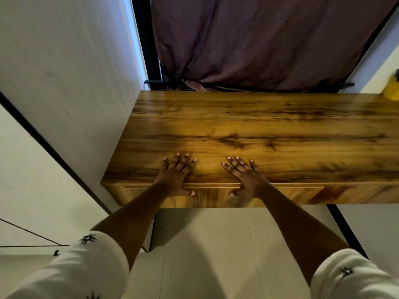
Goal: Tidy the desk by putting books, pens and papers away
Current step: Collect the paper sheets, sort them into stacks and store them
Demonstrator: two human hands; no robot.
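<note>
A wooden desk (269, 126) with a dark grain fills the middle of the head view. My left hand (176, 174) lies flat on its front edge, fingers spread, thumb hanging over the drawer front (207, 196). My right hand (246, 175) lies flat beside it in the same way, thumb over the edge. Neither hand holds anything. No books, pens or papers show on the desk top.
A yellow object (391, 91) stands at the desk's far right corner, cut by the frame. A brown curtain (259, 39) hangs behind the desk. A white wall (64, 72) runs along the left side, pale floor tiles (205, 244) lie below.
</note>
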